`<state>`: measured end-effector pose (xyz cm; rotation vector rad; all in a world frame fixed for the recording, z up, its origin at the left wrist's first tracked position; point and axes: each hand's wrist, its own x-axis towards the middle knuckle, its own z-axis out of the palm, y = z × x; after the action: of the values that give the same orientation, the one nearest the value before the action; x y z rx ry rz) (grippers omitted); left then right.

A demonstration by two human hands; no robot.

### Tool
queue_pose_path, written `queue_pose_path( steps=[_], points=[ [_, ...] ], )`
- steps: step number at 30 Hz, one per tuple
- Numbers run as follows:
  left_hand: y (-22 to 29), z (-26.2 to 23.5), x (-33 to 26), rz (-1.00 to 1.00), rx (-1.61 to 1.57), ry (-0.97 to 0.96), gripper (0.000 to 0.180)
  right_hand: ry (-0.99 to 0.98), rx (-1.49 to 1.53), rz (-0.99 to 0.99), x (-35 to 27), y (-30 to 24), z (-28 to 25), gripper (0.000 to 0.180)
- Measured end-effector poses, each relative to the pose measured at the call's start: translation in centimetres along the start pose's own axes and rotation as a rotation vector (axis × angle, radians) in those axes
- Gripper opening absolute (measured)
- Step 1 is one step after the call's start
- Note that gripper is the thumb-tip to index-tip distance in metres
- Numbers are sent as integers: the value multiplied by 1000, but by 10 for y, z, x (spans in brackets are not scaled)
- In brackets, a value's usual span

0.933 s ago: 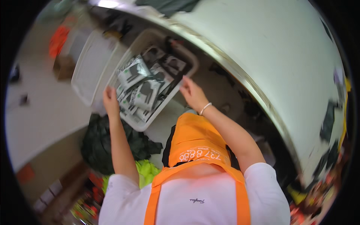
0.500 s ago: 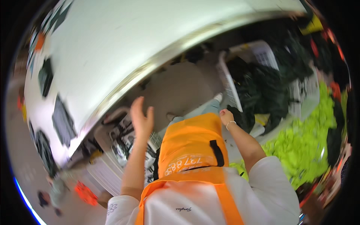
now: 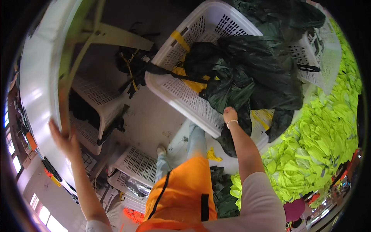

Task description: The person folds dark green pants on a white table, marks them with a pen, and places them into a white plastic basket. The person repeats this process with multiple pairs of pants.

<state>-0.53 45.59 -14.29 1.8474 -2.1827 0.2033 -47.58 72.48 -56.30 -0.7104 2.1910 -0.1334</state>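
Note:
My right hand (image 3: 230,115) is closed on the edge of a black plastic bag (image 3: 247,73). The bag lies heaped in a large white lattice basket (image 3: 181,92) on the floor in front of me, with yellow cloth showing beneath it. My left hand (image 3: 63,138) is blurred, fingers spread, raised against the edge of the white table (image 3: 36,96) on my left and holding nothing. An orange apron (image 3: 185,189) covers my front, and my legs show below it.
A big pile of neon yellow garments (image 3: 320,143) fills the right side. A second white basket (image 3: 317,50) stands behind the first. More white lattice crates (image 3: 137,164) sit under the table by my feet. Black straps (image 3: 131,63) lie on the concrete floor.
My view has swung from the table top down to the floor. Both hands have left the tray of black and white items; the right one now grips the bag in the basket.

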Motion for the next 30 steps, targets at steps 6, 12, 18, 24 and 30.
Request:
queue_pose_path(
  steps=[6, 12, 18, 24, 30],
  points=[
    [-12, 7, -16, -410, 280, 111, 54, -148, -533, -192, 172, -106, -42, 42],
    [-25, 6, -6, -371, 245, 198, 49, -255, -105, -281, 263, -81, 41, 40],
    [-8, 13, -16, -467, 412, 180, 52, 50, 725, -12, 89, -133, 87, 45],
    [21, 1, -7, 201, 94, 102, 61, -732, 1537, 152, -176, -249, -112, 42],
    [-11, -24, -32, 53, -288, -16, 58, -1241, 1316, -1146, -393, -335, -211, 39]
  ],
)
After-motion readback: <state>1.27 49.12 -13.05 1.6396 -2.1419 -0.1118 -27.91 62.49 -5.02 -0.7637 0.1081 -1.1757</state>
